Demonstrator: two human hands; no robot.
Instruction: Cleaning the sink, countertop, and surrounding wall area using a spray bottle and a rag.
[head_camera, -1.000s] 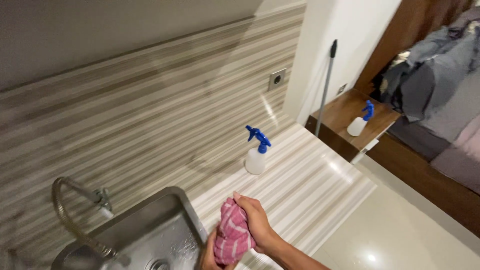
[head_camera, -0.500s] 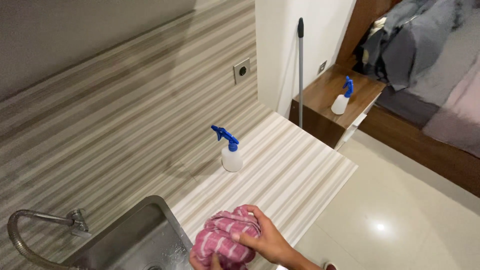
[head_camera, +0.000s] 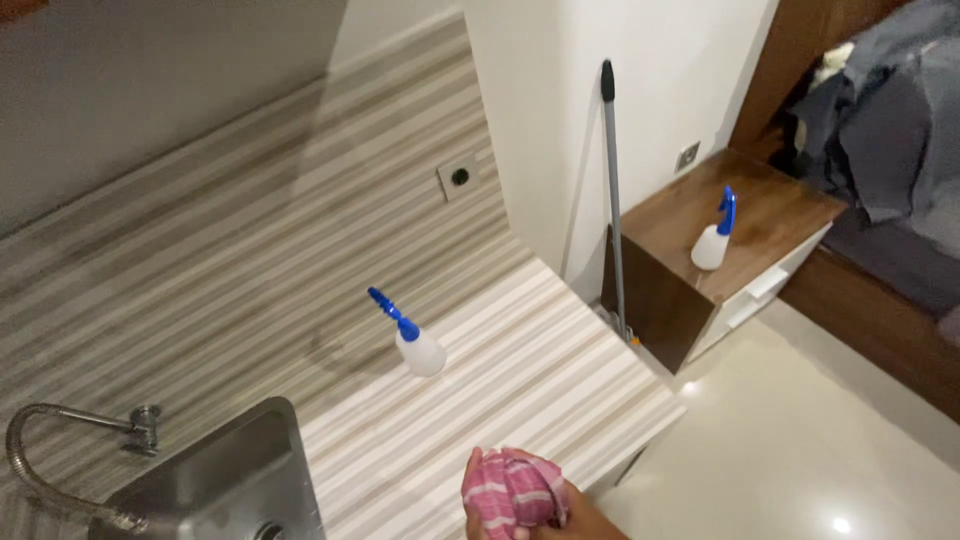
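**Risk check: bunched cloth at the surface edge, spray bottle close by**

Head view (only view):
- Pink checked cloth (head_camera: 512, 492) is wadded into a ball at the bottom of frame, over the front edge of the striped surface (head_camera: 520, 370), right of the steel sink (head_camera: 215, 480).
- Right hand (head_camera: 570, 512) is curled round the cloth's right side, fingers closed on it. Mostly cut off by the frame.
- Left hand (head_camera: 474, 497): only a sliver shows at the cloth's left edge. Touching it, but I cannot tell how far it is closed or whether it actually grips.
- White spray bottle with blue trigger (head_camera: 415, 343) stands upright on the surface, near the cloth but apart from it, between the hands and the wall.
- Tap (head_camera: 70, 450) arcs over the sink at far left.
- Off to the right: mop handle (head_camera: 612, 200) leaning on the wall, second spray bottle (head_camera: 712, 235) on a wooden side cabinet (head_camera: 760, 215). Well apart.

Judged risks:
- Cloth sits at the surface's front edge; a loose hold drops it to the floor.
- A wide sweep toward the wall could tip the near bottle; narrow base, top-heavy trigger.
- Bottle nozzle orientation is unclear, leak risk if knocked.
- Glossy floor: any spill is a slip hazard.
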